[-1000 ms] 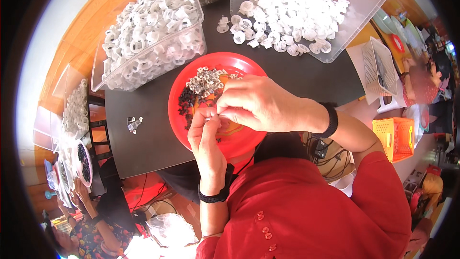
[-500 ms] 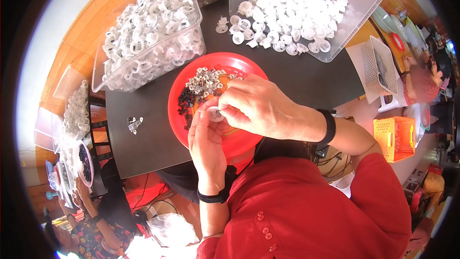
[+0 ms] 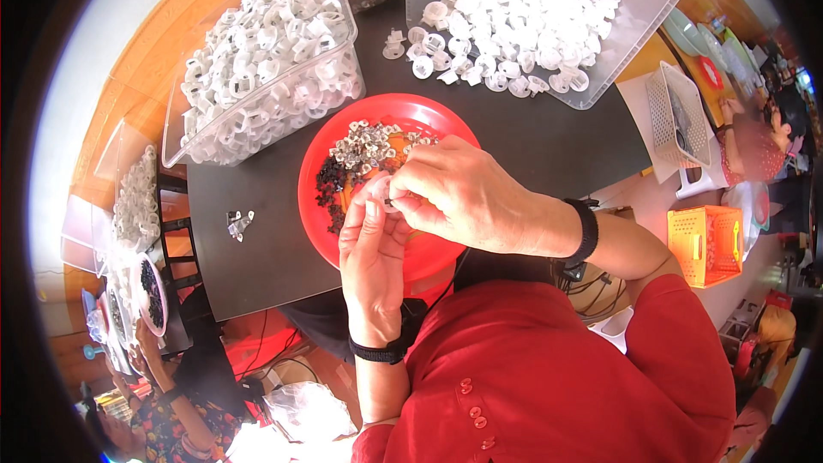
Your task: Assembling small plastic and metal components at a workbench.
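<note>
Over the red round tray, both of my hands meet on one small white round plastic piece. My left hand holds it between thumb and fingers, palm turned up. My right hand pinches at its right side, thumb and forefinger closed; whether a smaller part sits in that pinch is hidden. Beneath the hands, the tray carries a heap of small silvery metal parts and a heap of small black parts, along with something orange partly covered by them.
A clear bin heaped with white plastic pieces stands back left. Another clear bin lies back right, white pieces spilling onto the dark table. A few loose parts lie at left. Other people work at both sides.
The white piece has turned in my fingers and shows less of its round face. My left thumb has shifted slightly; my right hand stays at the piece.
</note>
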A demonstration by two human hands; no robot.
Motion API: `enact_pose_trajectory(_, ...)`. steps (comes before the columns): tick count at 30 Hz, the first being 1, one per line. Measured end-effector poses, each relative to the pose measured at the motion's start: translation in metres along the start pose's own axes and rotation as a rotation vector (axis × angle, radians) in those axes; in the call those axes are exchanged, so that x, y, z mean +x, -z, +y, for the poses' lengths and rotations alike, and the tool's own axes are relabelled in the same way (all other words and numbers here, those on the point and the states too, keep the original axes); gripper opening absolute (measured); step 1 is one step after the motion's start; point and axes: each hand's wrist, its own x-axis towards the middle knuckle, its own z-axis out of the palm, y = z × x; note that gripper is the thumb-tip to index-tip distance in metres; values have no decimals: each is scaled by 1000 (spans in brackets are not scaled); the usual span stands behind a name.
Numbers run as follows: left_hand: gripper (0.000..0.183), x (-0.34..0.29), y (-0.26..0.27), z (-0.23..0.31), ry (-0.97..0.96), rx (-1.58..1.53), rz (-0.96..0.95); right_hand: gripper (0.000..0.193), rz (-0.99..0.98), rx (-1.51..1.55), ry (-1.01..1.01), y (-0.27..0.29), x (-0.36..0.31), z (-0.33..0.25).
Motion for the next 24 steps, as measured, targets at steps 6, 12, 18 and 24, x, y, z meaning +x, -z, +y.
enact_pose_trajectory(6,24,1,12,-1,-8,-51,-29,16,-10,91,52,-1,1,1)
enact_pose_trajectory(12,21,-2,2,4,-31,2,-107,21,-53,210,39,4,3,-3)
enact_pose_trajectory(18,19,-3,11,2,23,-87,-69,18,-31,109,82,-4,4,0)
enact_pose_trajectory(24,21,-2,10,7,-28,-34,-117,15,-32,198,25,-3,5,-6)
